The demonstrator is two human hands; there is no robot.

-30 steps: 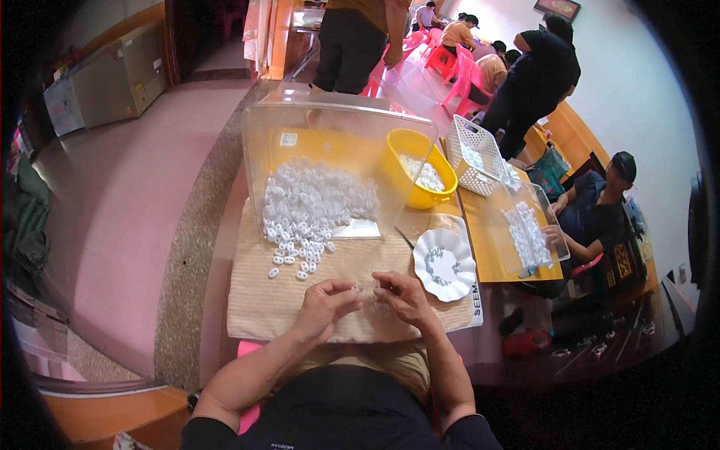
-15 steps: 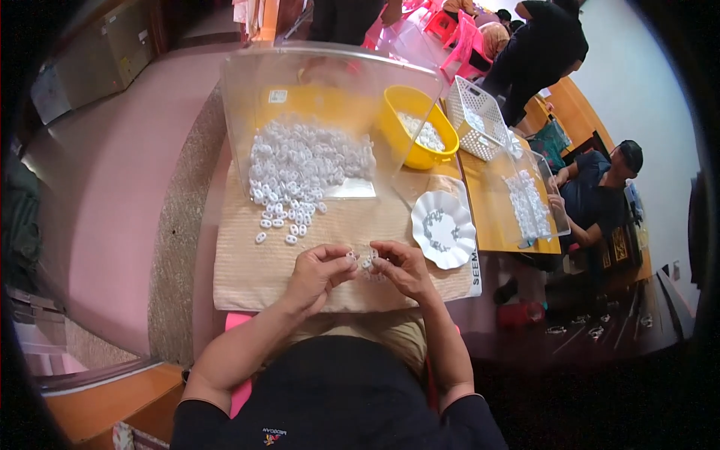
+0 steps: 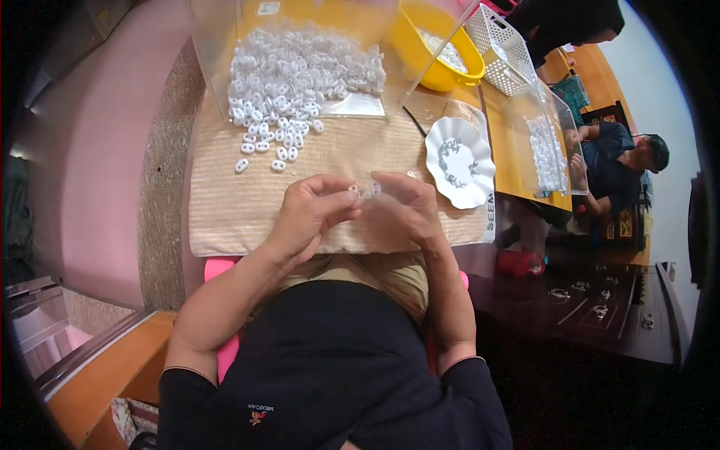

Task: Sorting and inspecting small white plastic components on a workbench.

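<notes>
Left hand (image 3: 309, 213) has a narrow grip on a tiny white piece (image 3: 354, 190), so a slight slip could drop it. Can't tell the right hand (image 3: 412, 211) grip (too blurry).

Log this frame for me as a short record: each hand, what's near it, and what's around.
Left hand: pinching a small pale piece between thumb and fingers
Right hand: blurred; small pale bits at its fingertips, grip unclear
Under the hands: beige towel
Ahead, left: pile of white two-holed pieces
Ahead, right: yellow tub holding white pieces; white basket beside it
Right of right hand: white wavy-edged plate
Far right: another person's hand at a clear tray
</notes>
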